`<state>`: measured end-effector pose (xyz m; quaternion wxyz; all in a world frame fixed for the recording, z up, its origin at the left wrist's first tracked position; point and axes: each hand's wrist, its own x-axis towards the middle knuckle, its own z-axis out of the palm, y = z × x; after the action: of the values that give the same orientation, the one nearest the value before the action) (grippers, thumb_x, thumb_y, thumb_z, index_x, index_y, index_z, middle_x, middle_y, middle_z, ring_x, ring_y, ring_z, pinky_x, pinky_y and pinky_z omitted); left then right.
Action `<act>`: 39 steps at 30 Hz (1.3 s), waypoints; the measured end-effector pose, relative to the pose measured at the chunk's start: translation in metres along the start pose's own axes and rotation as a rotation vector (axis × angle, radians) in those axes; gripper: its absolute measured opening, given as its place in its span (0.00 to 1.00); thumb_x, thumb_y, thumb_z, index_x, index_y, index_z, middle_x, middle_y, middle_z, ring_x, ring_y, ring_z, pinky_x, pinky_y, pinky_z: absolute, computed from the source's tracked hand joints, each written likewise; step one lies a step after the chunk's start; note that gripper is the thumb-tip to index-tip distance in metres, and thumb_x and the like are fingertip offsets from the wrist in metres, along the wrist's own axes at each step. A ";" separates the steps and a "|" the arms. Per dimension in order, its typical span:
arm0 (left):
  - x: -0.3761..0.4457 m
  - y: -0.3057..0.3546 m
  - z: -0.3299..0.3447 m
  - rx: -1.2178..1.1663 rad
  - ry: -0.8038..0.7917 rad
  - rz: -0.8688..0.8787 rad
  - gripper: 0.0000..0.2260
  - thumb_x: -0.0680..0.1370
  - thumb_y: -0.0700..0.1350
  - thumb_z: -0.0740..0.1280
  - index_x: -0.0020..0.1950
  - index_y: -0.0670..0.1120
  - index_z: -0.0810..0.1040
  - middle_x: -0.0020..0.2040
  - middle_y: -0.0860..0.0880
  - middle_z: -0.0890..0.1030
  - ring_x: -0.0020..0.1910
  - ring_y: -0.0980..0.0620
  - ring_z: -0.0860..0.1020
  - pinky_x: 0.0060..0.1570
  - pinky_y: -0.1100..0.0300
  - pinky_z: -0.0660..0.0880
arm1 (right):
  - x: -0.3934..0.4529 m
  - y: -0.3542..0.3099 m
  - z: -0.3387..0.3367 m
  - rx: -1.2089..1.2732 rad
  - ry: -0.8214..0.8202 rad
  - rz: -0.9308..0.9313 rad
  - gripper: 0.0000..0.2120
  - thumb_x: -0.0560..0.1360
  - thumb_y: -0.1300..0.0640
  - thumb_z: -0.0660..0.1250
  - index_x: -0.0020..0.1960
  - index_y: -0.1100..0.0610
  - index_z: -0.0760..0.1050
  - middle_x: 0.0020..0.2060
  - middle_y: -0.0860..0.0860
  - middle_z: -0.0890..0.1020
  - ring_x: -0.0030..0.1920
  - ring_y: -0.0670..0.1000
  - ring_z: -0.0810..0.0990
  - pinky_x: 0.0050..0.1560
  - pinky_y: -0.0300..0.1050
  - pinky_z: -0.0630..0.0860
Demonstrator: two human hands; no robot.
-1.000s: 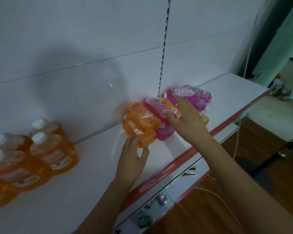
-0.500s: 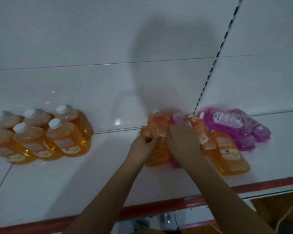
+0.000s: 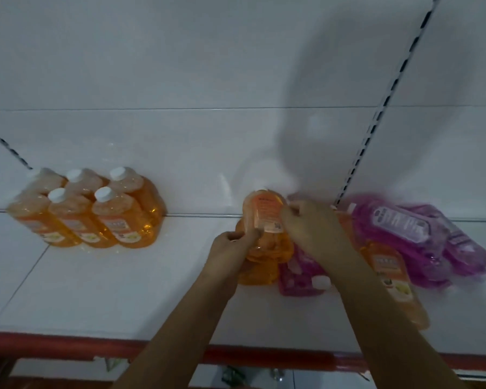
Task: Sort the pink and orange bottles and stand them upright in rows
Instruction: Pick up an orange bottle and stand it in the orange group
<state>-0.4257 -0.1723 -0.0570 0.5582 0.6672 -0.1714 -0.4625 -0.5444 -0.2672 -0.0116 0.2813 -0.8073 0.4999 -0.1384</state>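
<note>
White shelf; 5 upright orange bottles left

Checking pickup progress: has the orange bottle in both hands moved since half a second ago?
Yes. The orange bottle has come up off the pile, its cap now nearer the slotted upright, gripped by left hand and right hand.

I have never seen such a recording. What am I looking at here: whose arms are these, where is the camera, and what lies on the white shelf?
No machine here: a person wears a camera on the head, looking down at their own arms. Both hands hold one orange bottle, lifted from a mixed pile: the left hand grips its lower end, the right hand its side. In the pile, pink bottles and another orange one lie flat on the white shelf. Further left, orange bottles with white caps already stand upright in rows.
</note>
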 end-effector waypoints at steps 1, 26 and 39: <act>-0.001 0.000 -0.003 -0.011 0.041 0.035 0.19 0.73 0.55 0.74 0.58 0.47 0.75 0.51 0.48 0.83 0.45 0.53 0.84 0.40 0.59 0.82 | 0.001 -0.005 -0.003 0.013 -0.001 -0.039 0.17 0.81 0.49 0.58 0.47 0.58 0.79 0.35 0.52 0.80 0.36 0.53 0.79 0.34 0.42 0.70; 0.017 -0.030 -0.151 -0.206 0.041 0.173 0.23 0.74 0.43 0.75 0.68 0.48 0.74 0.60 0.48 0.84 0.57 0.50 0.83 0.56 0.53 0.81 | 0.042 -0.111 0.098 0.565 -0.217 -0.221 0.18 0.71 0.41 0.73 0.54 0.51 0.79 0.45 0.47 0.85 0.46 0.46 0.85 0.46 0.46 0.84; 0.023 -0.038 -0.180 0.026 0.591 0.290 0.17 0.82 0.57 0.61 0.71 0.56 0.71 0.68 0.55 0.77 0.64 0.54 0.76 0.59 0.58 0.71 | 0.081 -0.141 0.128 0.182 -0.011 -0.385 0.24 0.64 0.52 0.80 0.59 0.50 0.81 0.48 0.46 0.83 0.49 0.47 0.80 0.40 0.29 0.66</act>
<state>-0.2794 -0.0714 -0.1103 0.6354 0.7482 -0.1011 -0.1622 -0.3393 -0.2507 -0.0359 0.3243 -0.8598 0.3205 -0.2297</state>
